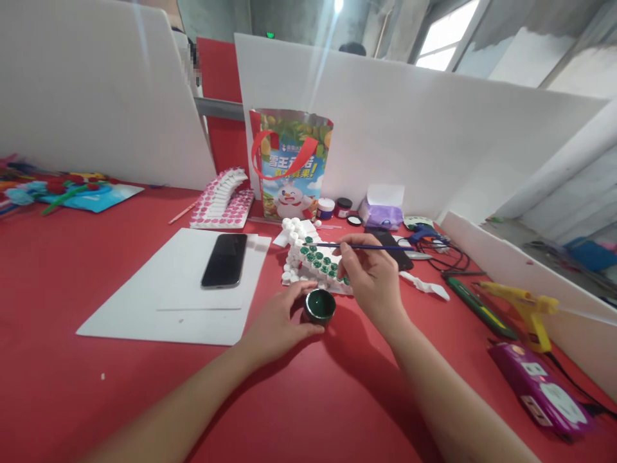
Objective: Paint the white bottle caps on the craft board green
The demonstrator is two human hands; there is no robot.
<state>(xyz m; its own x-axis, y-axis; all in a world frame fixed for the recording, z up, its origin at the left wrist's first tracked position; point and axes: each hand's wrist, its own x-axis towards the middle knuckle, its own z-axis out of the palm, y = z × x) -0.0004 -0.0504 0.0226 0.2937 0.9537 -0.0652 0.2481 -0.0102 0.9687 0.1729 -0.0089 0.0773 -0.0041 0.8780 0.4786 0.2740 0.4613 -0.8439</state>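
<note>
My left hand is wrapped round a small paint jar with dark green paint inside, on the red table. A thin paintbrush with a dark blue handle is pinched in my right hand. Its tip is at a white craft model made of small round discs, several of them painted green. Whether the bristles touch a disc I cannot tell. The model stands just behind the jar, and its right end is partly hidden by my right hand.
A phone lies on white boards at the left. Behind stand a pink-and-white model, a gift bag, paint jars and purple tissues. At right are a cutter, a glue gun and a purple box.
</note>
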